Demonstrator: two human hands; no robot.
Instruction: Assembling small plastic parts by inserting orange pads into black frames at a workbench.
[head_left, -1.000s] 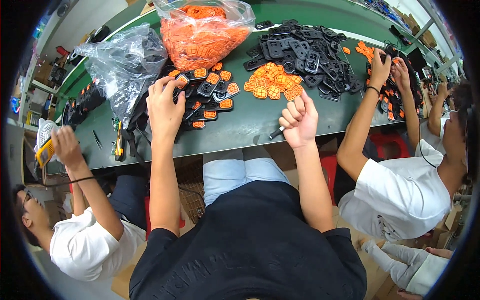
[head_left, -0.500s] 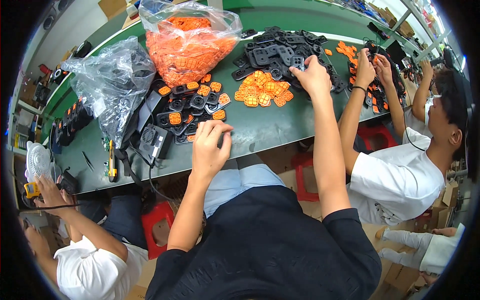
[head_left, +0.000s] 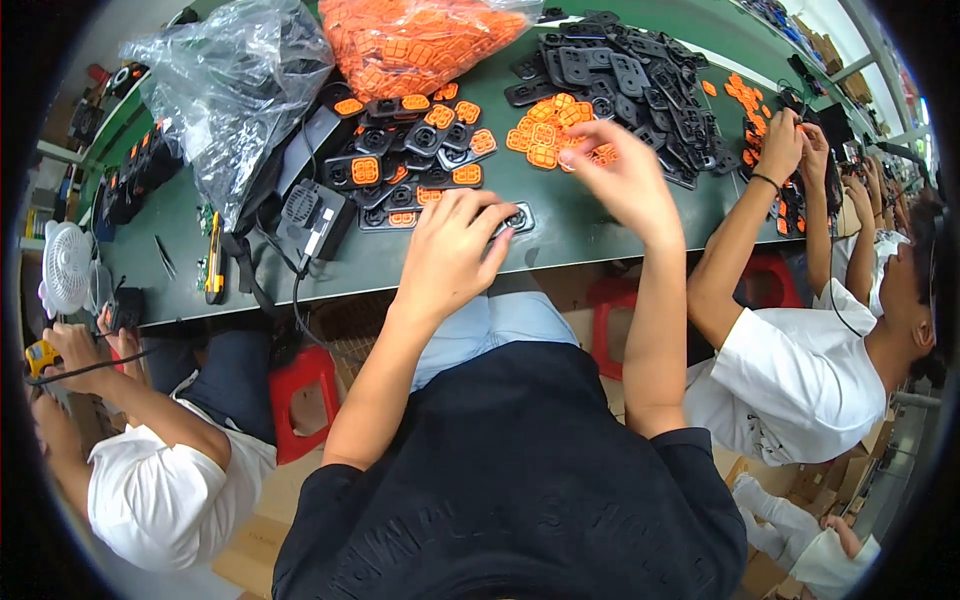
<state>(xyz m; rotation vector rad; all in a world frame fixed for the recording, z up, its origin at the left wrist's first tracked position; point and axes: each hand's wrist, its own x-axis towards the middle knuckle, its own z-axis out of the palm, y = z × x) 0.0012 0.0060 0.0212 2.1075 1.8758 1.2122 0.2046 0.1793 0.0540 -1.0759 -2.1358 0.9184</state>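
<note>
Near the table's front edge lies a black, rounded plastic plate (head_left: 521, 217) with a round fitting. My left hand (head_left: 448, 252) covers its left part, thumb and forefinger closed at its edges. Over the small heap of orange four-lobed pads (head_left: 541, 133), my right hand (head_left: 625, 182) reaches in from the right. Its thumb and forefinger are apart at the heap's edge, and I see nothing between them. Beyond my left hand is a cluster of black plates fitted with orange pads (head_left: 366, 171). A large pile of plain black plates (head_left: 640, 85) lies beyond the right hand.
A clear bag of orange pads (head_left: 400, 50) and a grey plastic bag (head_left: 235, 110) stand at the back left. A black boxy device (head_left: 312, 222), a yellow cutter (head_left: 214, 262) and tweezers (head_left: 165, 256) lie left. Co-workers sit on both sides, one's hands (head_left: 795, 150) over orange pads.
My right hand has come from the black pile toward the orange heap. A black plate now lies under my left hand. The view has shifted, so the table's things appear higher.
</note>
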